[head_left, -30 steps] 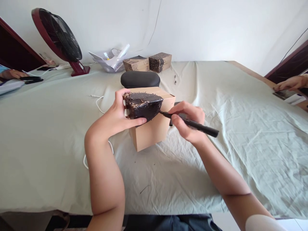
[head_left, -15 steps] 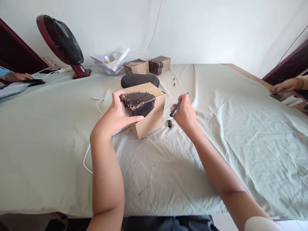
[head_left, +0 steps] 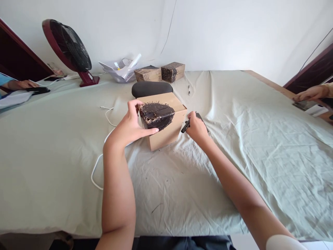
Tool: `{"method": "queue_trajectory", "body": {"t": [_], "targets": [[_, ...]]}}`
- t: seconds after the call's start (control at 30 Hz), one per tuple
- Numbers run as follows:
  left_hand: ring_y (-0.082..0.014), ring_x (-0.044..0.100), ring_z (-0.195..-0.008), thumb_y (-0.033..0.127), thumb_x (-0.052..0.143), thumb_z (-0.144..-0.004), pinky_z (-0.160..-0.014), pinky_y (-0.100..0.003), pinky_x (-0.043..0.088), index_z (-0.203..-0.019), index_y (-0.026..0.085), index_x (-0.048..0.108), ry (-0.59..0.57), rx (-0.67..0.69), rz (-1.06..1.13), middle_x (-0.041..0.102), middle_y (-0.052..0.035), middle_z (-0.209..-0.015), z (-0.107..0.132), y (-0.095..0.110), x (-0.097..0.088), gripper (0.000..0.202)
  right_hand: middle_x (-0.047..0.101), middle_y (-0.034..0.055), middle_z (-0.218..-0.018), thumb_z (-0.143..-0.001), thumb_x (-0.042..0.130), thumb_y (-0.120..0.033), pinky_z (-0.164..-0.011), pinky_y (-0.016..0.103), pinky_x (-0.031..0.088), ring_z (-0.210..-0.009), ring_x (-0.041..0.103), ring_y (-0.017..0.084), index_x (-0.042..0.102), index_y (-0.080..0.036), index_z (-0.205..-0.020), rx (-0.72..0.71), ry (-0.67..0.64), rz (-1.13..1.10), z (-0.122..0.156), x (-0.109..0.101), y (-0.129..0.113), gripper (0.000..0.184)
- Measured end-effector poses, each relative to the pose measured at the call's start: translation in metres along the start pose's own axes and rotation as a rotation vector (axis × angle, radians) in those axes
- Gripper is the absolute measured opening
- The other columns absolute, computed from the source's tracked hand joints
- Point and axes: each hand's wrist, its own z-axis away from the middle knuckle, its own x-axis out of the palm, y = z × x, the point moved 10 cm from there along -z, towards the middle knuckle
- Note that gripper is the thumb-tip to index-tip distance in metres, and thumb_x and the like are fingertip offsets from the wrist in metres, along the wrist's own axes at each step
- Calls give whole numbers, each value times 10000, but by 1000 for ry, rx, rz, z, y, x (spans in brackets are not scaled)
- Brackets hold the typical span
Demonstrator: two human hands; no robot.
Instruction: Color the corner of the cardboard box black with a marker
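My left hand (head_left: 131, 123) is wrapped round the left corner of a cardboard box (head_left: 166, 137), thumb on the front face and fingers at the top edge. The box is tilted on the cloth, and a dark scribbled or inked patch (head_left: 160, 116) covers its near corner. Just right of the box, my right hand (head_left: 196, 128) is closed on a black marker (head_left: 185, 127), which points down and left. A dark flat object (head_left: 202, 121) shows partly behind that hand; its kind is unclear. The marker's loose cap cannot be made out now.
Behind the box lie a black case (head_left: 152, 89) and two scribbled cardboard boxes (head_left: 173, 72). A plastic basket (head_left: 122, 74), a fan (head_left: 70, 48) and a white cable (head_left: 97, 166) are to the left. A small pen (head_left: 189, 91) lies behind. Other people's hands show at both sides.
My right hand has moved down and slightly left with the marker, to where the loose cap lay. My left hand and the box have shifted slightly right in view.
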Motion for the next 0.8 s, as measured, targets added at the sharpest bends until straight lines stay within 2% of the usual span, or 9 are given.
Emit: {"method": "queue_trajectory", "body": {"t": [0.17,0.27,0.37,0.4,0.43,0.5,0.53,0.67,0.8], "targets": [[-394,614,-1448,556,916,-758,-1126,-532,590,-1447,326,286,-13,-133,-68,527,-146,-1579,1,1,4,961,734,19,-1020,-882,619,-113,-801,397,572,-833,696,218,447,-279,-1142,-192,451,-416,20,-83,-4,354],[-461,473,-1574,524,903,-792,-1201,-614,524,-1513,286,299,-63,-248,-170,363,-212,-1737,10,7,3,970,752,6,-1034,-905,680,-192,-794,392,581,-807,677,185,457,-294,-1066,-404,621,-654,51,-118,-21,294],[-482,152,-1715,475,874,-853,-1320,-701,334,-1544,273,375,-28,-193,-286,107,-185,-1855,24,36,-10,876,782,18,-1064,-968,712,-247,-788,369,587,-841,704,178,467,-294,-1052,-570,546,-799,77,-124,-49,264],[-463,175,-1714,473,844,-893,-1326,-693,325,-1550,293,405,15,-125,-300,173,-157,-1847,28,52,-17,811,793,25,-1088,-988,712,-248,-798,366,588,-865,716,178,472,-292,-1052,-618,501,-830,85,-122,-59,253],[-432,296,-1680,468,813,-931,-1312,-654,370,-1541,315,442,61,-45,-292,328,-132,-1793,32,68,-23,730,800,30,-1114,-1003,710,-240,-807,364,587,-888,727,178,476,-291,-1055,-664,456,-852,92,-120,-69,246],[-350,590,-1476,445,761,-989,-1182,-523,530,-1480,342,529,123,68,-229,633,-76,-1539,40,95,-30,553,804,31,-1154,-1011,712,-203,-814,358,581,-917,738,178,482,-293,-1065,-745,383,-869,105,-115,-85,252],[-310,688,-1335,431,744,-1008,-1076,-453,587,-1442,343,567,130,106,-191,718,-49,-1386,43,103,-31,477,805,25,-1155,-1005,719,-185,-800,352,575,-905,734,175,485,-295,-1069,-778,362,-869,110,-112,-90,267],[-190,769,-896,327,720,-1030,-718,-283,571,-1190,303,691,142,321,-77,788,18,-1006,47,131,-23,164,806,16,-1143,-1000,736,-176,-766,358,560,-831,692,175,494,-309,-1069,-795,321,-873,118,-107,-97,284],[-163,750,-825,236,713,-1032,-689,-268,562,-1065,269,694,169,485,-45,796,14,-984,51,145,-18,50,805,34,-1147,-1012,773,-263,-787,390,567,-868,703,200,502,-313,-1056,-776,313,-920,118,-110,-96,279]]}}
